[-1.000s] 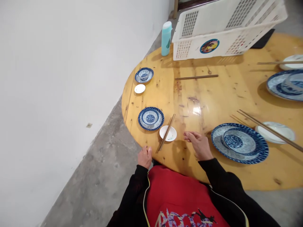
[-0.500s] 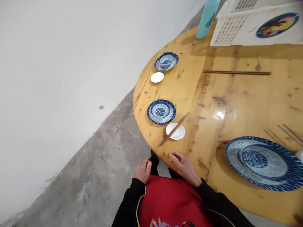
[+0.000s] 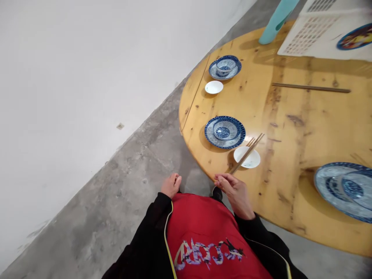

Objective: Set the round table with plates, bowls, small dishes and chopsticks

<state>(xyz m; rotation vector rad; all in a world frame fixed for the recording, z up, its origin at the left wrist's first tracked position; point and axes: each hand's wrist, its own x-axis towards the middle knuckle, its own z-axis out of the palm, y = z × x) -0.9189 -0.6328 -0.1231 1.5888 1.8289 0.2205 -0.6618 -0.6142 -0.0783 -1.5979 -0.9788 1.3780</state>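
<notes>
My left hand hangs beside the red shirt front, fingers curled in with nothing visible in them. My right hand is at the table's edge, its fingers bent and pressed together, and I see nothing in its grasp. Just beyond its knuckles are the near ends of a pair of wooden chopsticks, which slant across a small white dish. Left of that dish sits a blue-patterned plate with a matching bowl on it.
Farther along the wooden table are another patterned plate with a bowl, a white dish and single-looking chopsticks. A turquoise container and white basket stand behind. At right is a larger-looking plate. A wall borders the left.
The view has swung, so the table and dishes appear farther right. My right hand has come closer to the near ends of the chopsticks. My left hand stays curled.
</notes>
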